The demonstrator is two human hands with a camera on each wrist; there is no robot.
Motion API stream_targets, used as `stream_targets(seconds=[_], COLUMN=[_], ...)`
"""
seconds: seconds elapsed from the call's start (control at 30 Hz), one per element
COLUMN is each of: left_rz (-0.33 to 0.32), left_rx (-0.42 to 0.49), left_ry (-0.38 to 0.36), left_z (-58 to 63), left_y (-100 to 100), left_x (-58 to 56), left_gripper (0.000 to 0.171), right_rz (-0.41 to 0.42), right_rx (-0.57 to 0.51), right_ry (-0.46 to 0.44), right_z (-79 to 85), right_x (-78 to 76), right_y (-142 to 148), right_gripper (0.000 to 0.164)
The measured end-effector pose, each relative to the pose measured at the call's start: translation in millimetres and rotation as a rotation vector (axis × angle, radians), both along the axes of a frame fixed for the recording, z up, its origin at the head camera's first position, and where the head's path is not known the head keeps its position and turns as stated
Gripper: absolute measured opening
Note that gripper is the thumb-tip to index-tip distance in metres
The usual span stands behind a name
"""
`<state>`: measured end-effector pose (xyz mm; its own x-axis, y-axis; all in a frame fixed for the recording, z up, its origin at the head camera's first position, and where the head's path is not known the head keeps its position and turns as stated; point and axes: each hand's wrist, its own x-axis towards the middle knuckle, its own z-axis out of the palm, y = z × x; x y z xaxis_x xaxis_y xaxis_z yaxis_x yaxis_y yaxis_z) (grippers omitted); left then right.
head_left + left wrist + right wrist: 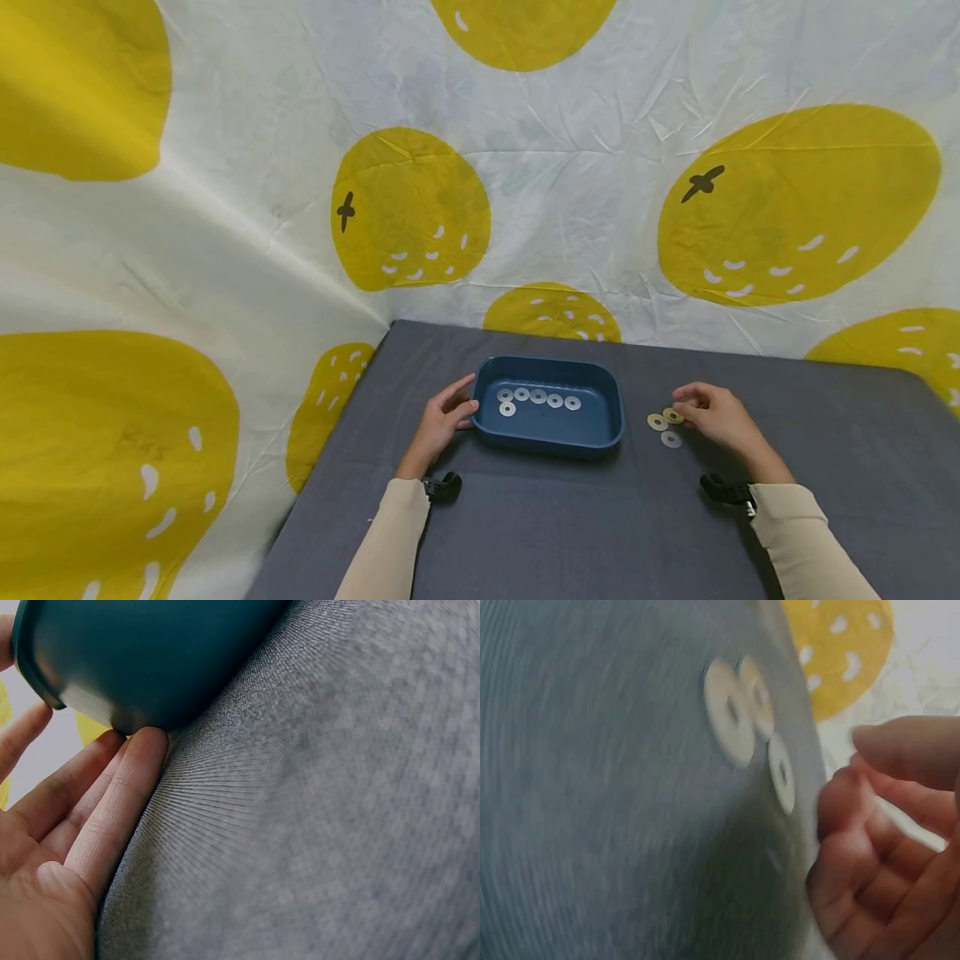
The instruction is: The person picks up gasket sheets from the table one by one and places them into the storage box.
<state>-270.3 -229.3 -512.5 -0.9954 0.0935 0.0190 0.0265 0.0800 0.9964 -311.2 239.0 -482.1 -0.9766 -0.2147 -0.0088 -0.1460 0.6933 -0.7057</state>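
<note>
Left hand [437, 423]: thumb on rim, fairly straight fingers against outer wall, holding the blue tray [547, 429] by its left end. Six silver washers [555, 401] inside, toward the far-left; tray floor shows nearer and right. A strip of grey cloth [636, 467] separates the right rim from two gold washers [657, 422] and a silver one. Right hand [716, 417]: bent fingers just beside these; cannot tell whether they pinch anything.

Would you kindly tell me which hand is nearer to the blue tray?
The left: the left hand touches the left end of the blue tray. The right hand is apart from it, beyond its right end, by the loose washers.
</note>
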Motion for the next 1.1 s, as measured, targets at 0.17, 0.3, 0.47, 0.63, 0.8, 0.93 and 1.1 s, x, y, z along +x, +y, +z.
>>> stream_targets(seconds=[0.17,0.3,0.47,0.63,0.8,0.93,1.1], left_rz=[0.03,0.039,0.046,0.047,0.045,0.046,0.044], left_rx=[-0.01,-0.005,-0.003,-0.008,-0.023,-0.034,-0.032], left_ry=[0.01,0.019,0.03,0.031,0.039,0.042,0.043], left_z=[-12.5,-14.3,-13.1,-11.6,-11.8,-11.7,-11.5], left_y=[0,0,0,1,1,0,1], left_x=[-4.6,-4.5,-3.0,-2.7,-2.9,-2.8,-1.9], left_gripper=[0.054,0.051,0.05,0.05,0.051,0.052,0.053], right_rz=[0.009,0.023,0.021,0.006,-0.023,-0.039,-0.043], right_rx=[0.116,0.124,0.125,0.125,0.132,0.144,0.154], right_ry=[-0.018,-0.034,-0.05,-0.06,-0.068,-0.084,-0.11], right_z=[-7.8,-11.3,-11.9,-11.5,-10.8,-8.3,-6.5], right_x=[-4.5,-7.0,-7.2,-6.0,-6.5,-8.3,-9.8], right_y=[10,11,8,6,3,0,-1], right_gripper=[0.032,0.033,0.033,0.031,0.03,0.031,0.031])
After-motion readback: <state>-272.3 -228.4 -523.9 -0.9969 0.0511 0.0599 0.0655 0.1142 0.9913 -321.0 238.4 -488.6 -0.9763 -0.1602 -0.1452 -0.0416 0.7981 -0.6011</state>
